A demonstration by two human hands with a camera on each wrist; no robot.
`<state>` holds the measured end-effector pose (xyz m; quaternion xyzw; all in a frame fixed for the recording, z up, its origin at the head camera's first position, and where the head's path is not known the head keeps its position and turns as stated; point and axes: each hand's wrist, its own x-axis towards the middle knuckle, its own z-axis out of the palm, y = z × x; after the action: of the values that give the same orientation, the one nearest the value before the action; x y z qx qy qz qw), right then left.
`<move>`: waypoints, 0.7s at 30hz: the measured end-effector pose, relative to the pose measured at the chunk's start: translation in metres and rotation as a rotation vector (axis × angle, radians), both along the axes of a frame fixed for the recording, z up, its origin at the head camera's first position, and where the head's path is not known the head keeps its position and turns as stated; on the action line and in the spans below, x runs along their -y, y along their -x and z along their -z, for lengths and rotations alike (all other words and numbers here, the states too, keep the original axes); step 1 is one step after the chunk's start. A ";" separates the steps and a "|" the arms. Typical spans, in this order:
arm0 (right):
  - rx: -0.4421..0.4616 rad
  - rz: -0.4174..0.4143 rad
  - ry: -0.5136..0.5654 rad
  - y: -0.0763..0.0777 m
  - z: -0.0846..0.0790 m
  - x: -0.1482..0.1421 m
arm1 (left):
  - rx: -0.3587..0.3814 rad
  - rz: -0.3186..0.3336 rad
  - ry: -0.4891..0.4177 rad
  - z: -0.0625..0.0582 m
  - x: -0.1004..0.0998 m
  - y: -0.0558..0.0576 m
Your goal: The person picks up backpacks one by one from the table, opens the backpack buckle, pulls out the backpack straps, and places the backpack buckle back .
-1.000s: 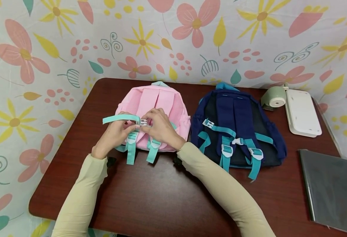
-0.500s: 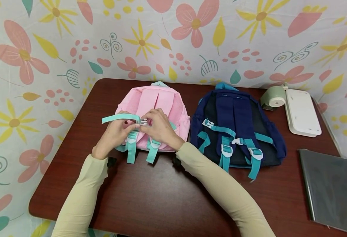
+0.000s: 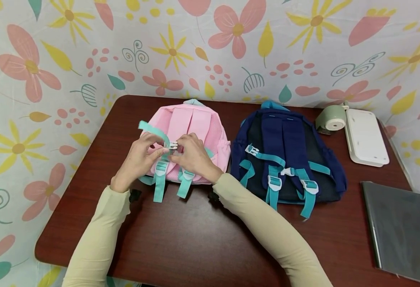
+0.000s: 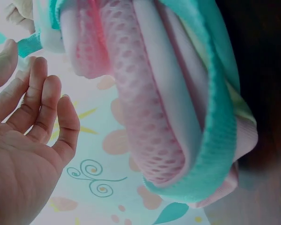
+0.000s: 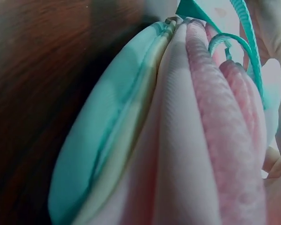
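A pink backpack [image 3: 215, 127] with mint webbing lies with its shoulder straps up on the table. My left hand [image 3: 136, 157] pinches a mint strap [image 3: 154, 130] beside a white side-release buckle [image 3: 173, 145], whose prongs point right. The strap's loose tail sticks up above that hand. From the right, my right hand [image 3: 194, 155] has its thumb and fingers curled at the buckle's prong end; what lies under those fingers is hidden. The left wrist view shows the left palm [image 4: 28, 126] beside the bag's mesh padding [image 4: 140, 112]. Only part of the right hand [image 5: 278, 154] enters the right wrist view.
A navy backpack [image 3: 321, 147] with teal straps lies directly right of the pink one. Beyond it are a green pencil sharpener [image 3: 332, 118] and a white case [image 3: 366, 135]. A dark flat folder [image 3: 403, 231] lies at the right of the brown table [image 3: 181, 239].
The strap's loose tail has swung up and right, from nearly level to slanting. My left hand has turned slightly with the strap. Both hands stay at the buckle.
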<state>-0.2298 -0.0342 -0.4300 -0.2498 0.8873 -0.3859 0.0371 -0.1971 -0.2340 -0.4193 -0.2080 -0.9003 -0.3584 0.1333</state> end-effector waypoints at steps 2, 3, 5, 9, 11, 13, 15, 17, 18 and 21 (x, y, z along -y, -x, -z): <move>-0.003 -0.001 0.040 0.000 0.000 0.000 | 0.007 -0.003 -0.005 -0.001 0.000 0.000; -0.007 -0.002 0.066 0.000 0.000 -0.001 | 0.011 -0.006 -0.009 -0.001 0.000 0.000; -0.016 -0.003 0.121 0.000 -0.001 -0.001 | 0.019 -0.013 -0.017 -0.002 -0.001 0.000; -0.024 0.002 0.177 0.000 -0.002 -0.002 | 0.038 -0.027 -0.025 -0.003 -0.002 0.000; -0.027 0.009 0.165 0.000 -0.002 -0.003 | 0.046 -0.030 -0.026 -0.003 -0.002 0.000; -0.029 0.015 0.145 0.000 -0.002 -0.003 | 0.048 -0.032 -0.025 -0.004 -0.003 -0.001; -0.036 0.018 0.123 0.000 -0.002 -0.003 | 0.046 -0.033 -0.028 -0.004 -0.003 0.000; -0.034 0.018 0.110 0.000 -0.002 -0.004 | 0.031 -0.030 -0.030 -0.005 -0.003 0.000; -0.035 0.016 0.104 0.001 -0.001 -0.004 | 0.020 -0.029 -0.033 -0.005 -0.003 0.000; -0.022 0.013 0.095 0.001 -0.001 -0.004 | -0.020 -0.023 -0.041 -0.005 -0.003 0.001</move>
<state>-0.2305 -0.0298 -0.4289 -0.2497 0.8699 -0.4252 0.0131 -0.1978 -0.2313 -0.4145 -0.1984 -0.8938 -0.3730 0.1505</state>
